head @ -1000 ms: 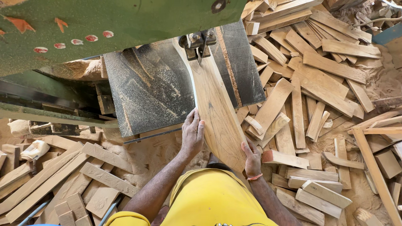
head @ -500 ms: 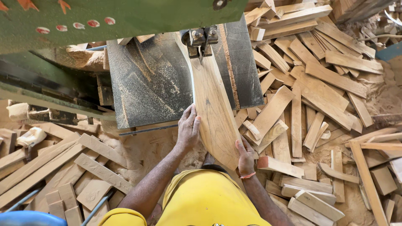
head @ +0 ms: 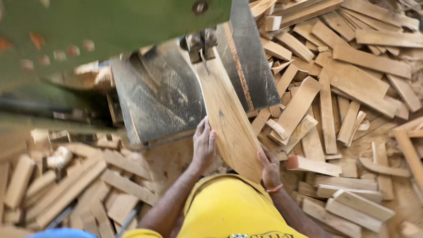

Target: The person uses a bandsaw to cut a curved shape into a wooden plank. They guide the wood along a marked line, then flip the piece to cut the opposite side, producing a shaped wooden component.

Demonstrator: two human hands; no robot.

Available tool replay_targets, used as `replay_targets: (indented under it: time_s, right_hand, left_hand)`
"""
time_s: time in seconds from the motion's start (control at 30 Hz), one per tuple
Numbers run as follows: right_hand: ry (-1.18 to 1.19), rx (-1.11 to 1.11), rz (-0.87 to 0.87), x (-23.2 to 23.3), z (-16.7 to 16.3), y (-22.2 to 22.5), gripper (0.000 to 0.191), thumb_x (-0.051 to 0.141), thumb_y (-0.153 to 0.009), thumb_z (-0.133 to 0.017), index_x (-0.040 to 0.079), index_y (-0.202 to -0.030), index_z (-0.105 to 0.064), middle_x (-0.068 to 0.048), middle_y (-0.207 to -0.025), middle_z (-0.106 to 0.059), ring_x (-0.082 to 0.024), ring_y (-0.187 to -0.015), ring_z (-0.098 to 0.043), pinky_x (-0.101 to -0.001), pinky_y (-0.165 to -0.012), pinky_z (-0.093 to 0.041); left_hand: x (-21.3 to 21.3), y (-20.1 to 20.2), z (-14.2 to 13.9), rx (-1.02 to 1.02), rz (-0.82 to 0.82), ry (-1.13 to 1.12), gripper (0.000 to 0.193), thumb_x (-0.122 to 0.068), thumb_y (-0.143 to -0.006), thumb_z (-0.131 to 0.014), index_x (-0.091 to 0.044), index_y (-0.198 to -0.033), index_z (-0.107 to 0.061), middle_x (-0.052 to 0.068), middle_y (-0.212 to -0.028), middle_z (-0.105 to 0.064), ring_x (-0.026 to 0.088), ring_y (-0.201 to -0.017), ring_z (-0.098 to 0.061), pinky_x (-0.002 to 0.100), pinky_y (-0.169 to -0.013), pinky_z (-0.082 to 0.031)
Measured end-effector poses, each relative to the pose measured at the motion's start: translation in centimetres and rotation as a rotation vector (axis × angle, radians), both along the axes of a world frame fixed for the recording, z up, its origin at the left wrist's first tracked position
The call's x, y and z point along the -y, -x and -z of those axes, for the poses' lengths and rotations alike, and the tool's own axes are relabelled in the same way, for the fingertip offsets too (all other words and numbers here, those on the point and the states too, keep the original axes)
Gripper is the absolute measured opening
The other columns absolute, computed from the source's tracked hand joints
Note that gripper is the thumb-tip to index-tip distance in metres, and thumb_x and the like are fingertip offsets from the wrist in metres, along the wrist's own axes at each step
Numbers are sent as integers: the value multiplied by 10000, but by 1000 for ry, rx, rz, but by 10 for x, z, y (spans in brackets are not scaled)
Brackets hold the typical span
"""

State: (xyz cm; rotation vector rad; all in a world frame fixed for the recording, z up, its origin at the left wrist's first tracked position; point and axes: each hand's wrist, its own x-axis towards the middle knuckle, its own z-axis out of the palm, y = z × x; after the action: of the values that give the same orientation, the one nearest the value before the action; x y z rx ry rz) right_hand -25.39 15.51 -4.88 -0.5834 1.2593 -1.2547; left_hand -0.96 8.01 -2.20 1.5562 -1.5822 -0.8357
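Wooden board (head: 227, 119) is lying flat on the grey metal saw table (head: 158, 97), its far end reaching the blade guide (head: 202, 44) under the green machine housing (head: 110, 22). Left hand (head: 204, 145) is pressing open-palmed against the board's left edge — fingers spread, not wrapped around it. Right hand (head: 269, 167) is gripping the board's near right edge, fingers curled over it. Offcut planks (head: 352, 79) are lying scattered across the sawdust-covered floor — on both sides.

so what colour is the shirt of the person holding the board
Bright yellow shirt, clearest in the head view.
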Motion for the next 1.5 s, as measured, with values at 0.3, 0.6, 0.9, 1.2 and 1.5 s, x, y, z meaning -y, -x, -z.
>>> replay_targets:
  time_s: [0.3,0.6,0.9,1.2,1.5]
  right_hand:
    - [-13,-28,71,0,26,4,434,181,-1000,-638,-30,-1378,-630,-83,-1276,-701,-139,-1137,-640,-281,-986,-497]
    - [-2,-117,38,17,18,5,419,182,-995,-644,-37,-1352,-660,-88,-1234,-724,-137,-1109,-651,-272,-975,-501]
    - [24,-88,14,26,13,5,452,229,-1013,-630,-39,-1377,-632,-117,-1291,-699,-174,-1173,-638,-309,-1012,-499]
    - [32,-68,48,33,21,6,439,199,-1007,-654,-49,-1369,-644,-120,-1274,-707,-176,-1163,-642,-316,-1015,-502]
    - [24,-80,42,39,25,9,425,197,-1002,-652,-29,-1361,-644,-93,-1265,-702,-150,-1159,-634,-293,-1013,-498]
  left_hand:
    - [13,-17,9,32,83,44,628,-315,-1095,-389,107,-1555,-328,270,-1598,-372,364,-1489,-365,482,-1198,-284]
    - [25,-15,10,27,61,-23,637,-325,-1086,-394,87,-1566,-312,251,-1612,-343,361,-1494,-329,491,-1195,-257]
    - [31,-13,11,20,53,-16,637,-305,-1089,-395,105,-1567,-300,250,-1600,-349,346,-1479,-352,480,-1199,-261]
    - [35,-14,6,-1,44,-21,629,-291,-1082,-412,106,-1561,-319,248,-1589,-367,352,-1469,-366,478,-1197,-274]
    - [42,-13,9,43,33,4,616,-288,-1085,-422,108,-1549,-336,249,-1590,-373,349,-1484,-360,486,-1201,-264]
